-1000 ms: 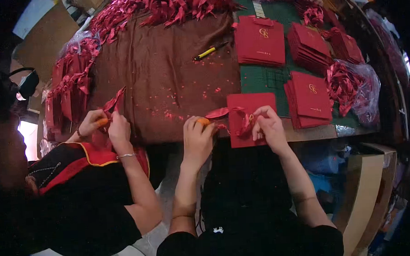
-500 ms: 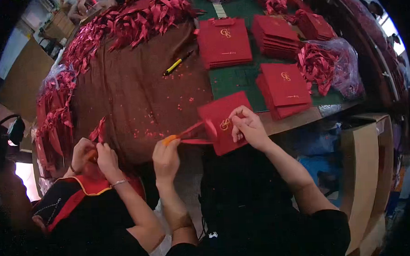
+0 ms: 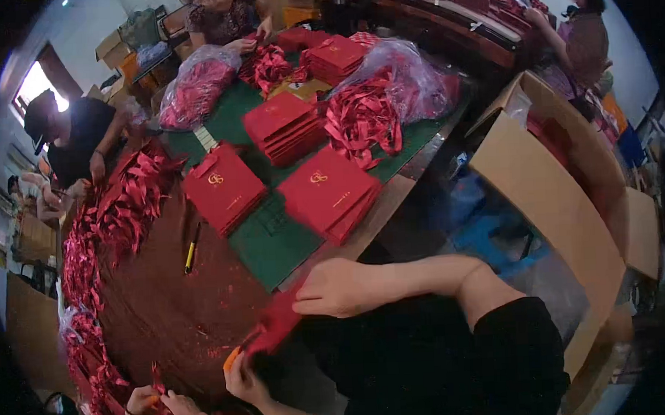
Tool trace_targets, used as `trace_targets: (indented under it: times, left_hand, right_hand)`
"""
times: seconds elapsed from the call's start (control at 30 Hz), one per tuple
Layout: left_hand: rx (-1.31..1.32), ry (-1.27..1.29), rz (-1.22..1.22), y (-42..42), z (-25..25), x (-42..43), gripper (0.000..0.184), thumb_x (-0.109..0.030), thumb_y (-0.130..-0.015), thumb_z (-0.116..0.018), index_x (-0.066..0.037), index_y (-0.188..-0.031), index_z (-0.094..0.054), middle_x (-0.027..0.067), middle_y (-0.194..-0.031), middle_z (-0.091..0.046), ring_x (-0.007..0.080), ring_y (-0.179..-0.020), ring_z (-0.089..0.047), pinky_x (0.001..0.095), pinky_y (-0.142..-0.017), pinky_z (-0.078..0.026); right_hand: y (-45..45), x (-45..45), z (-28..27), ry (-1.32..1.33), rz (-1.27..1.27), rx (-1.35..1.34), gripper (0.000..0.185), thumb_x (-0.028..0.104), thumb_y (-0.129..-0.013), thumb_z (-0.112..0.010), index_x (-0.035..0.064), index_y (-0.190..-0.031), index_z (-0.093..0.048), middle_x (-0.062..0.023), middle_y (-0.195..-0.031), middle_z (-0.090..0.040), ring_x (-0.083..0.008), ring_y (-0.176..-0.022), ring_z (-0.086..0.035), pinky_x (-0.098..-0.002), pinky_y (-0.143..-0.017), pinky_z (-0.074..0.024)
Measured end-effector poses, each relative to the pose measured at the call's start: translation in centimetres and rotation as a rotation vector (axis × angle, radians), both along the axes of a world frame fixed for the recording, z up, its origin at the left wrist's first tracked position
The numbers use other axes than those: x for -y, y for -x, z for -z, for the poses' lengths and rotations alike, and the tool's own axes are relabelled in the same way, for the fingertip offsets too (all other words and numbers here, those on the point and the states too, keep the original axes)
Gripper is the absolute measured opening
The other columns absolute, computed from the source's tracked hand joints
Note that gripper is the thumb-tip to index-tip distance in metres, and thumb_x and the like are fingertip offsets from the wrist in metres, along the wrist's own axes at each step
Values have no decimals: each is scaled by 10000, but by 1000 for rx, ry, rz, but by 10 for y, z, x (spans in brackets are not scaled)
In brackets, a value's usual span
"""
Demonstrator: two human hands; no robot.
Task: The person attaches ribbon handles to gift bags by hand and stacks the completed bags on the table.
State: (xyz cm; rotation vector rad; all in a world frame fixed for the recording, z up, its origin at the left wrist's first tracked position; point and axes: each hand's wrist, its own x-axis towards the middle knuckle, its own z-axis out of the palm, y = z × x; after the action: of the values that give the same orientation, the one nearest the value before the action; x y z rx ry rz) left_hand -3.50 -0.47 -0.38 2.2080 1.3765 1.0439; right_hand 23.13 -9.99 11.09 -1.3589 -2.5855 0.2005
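My right hand (image 3: 332,287) is closed on a red bag (image 3: 282,319) at the table's near edge, its fingers bent over the bag's upper side. Lower left of it, my left hand (image 3: 240,378) has its fingers pressed together, with an orange covering on one fingertip, at a dark red ribbon by the bag's lower end. The bag is blurred, and its print does not show. Just beyond my right hand lies a stack of red bags (image 3: 328,189) with gold print.
More bag stacks (image 3: 224,186) lie on the green mat (image 3: 275,243). A yellow pen (image 3: 191,254) and ribbon heaps (image 3: 128,205) are on the brown cloth (image 3: 147,304). A co-worker's hands (image 3: 163,402) are at lower left. An open cardboard box (image 3: 547,187) stands right; other people are beyond.
The view has swung to the right and up. My right hand, earlier at the bag's printed face, now lies over its upper part; the bag has tilted. My left hand stays by the ribbon.
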Motion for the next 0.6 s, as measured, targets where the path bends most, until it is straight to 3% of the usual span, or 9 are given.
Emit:
trace_targets:
  times: [0.03, 0.1, 0.13, 0.23, 0.33, 0.4, 0.43, 0.5, 0.6]
  left_hand:
    - [-5, 1, -9, -4, -1, 0, 154, 31, -854, -591, -2, -1002, -612, 145, -1054, -608, 277, -964, -598, 353, -813, -488]
    - [-4, 4, -20, -11, -4, 0, 159, 30, -855, -589, -3, -1009, -609, 145, -1063, -604, 277, -973, -593, 355, -819, -485]
    - [-4, 5, -23, -14, -6, 0, 161, 29, -856, -588, -3, -1013, -608, 146, -1067, -602, 278, -977, -591, 356, -822, -483]
    - [-2, 6, -36, -22, -10, -2, 168, 27, -859, -586, -5, -1023, -604, 147, -1079, -596, 278, -990, -584, 358, -832, -477]
    - [-3, -1, -57, -28, -13, -2, 175, 25, -861, -583, -6, -1033, -600, 148, -1091, -591, 279, -1004, -577, 360, -842, -472]
    - [-7, -5, -69, -33, -14, -2, 180, 24, -863, -581, -7, -1040, -597, 148, -1099, -587, 280, -1013, -572, 362, -848, -468]
    - [-7, -6, -73, -35, -15, -2, 183, 23, -864, -580, -7, -1043, -596, 149, -1103, -585, 280, -1017, -570, 362, -852, -466]
    - [-13, -13, -79, -39, -15, -2, 188, 22, -866, -578, -8, -1050, -593, 149, -1112, -581, 280, -1026, -565, 364, -858, -462]
    - [-13, -30, -85, -47, -20, -5, 195, 20, -868, -576, -9, -1061, -590, 150, -1124, -575, 281, -1039, -558, 366, -868, -457]
  right_hand:
    - [-6, -1, -12, -237, 13, -188, 342, 300, -799, -667, 70, -1039, -586, -69, -893, -638, -267, -796, -639, -392, -634, -492]
    - [-17, -19, -33, -155, 50, -461, 354, 376, -812, -663, 75, -983, -586, -67, -815, -595, -268, -716, -607, -398, -607, -476]
    - [-22, -34, -35, -82, 150, -446, 364, 398, -789, -673, 90, -966, -598, -65, -801, -573, -264, -739, -582, -382, -660, -463]
    - [-41, -76, -3, -401, 428, -79, 292, 345, -779, -677, 119, -952, -617, -49, -894, -597, -237, -911, -565, -374, -775, -437]
    - [-82, -78, 10, -351, 502, -469, 155, 250, -786, -666, 97, -761, -654, -59, -793, -626, -256, -827, -587, -375, -730, -458]
    - [-131, -85, 14, -624, 657, -536, 154, 212, -796, -651, 75, -729, -664, -89, -770, -642, -282, -785, -602, -390, -699, -468]
    - [-157, -83, 12, -610, 846, -609, 169, 226, -785, -639, 63, -770, -680, -107, -813, -653, -309, -822, -603, -434, -741, -470]
    - [-212, -79, 22, -700, 1093, -517, 170, 209, -782, -639, 46, -755, -678, -119, -809, -655, -325, -811, -612, -449, -727, -474]
    - [-251, -53, 15, -681, 1192, -536, 174, 216, -795, -648, 46, -778, -683, -134, -815, -651, -346, -776, -612, -469, -705, -471]
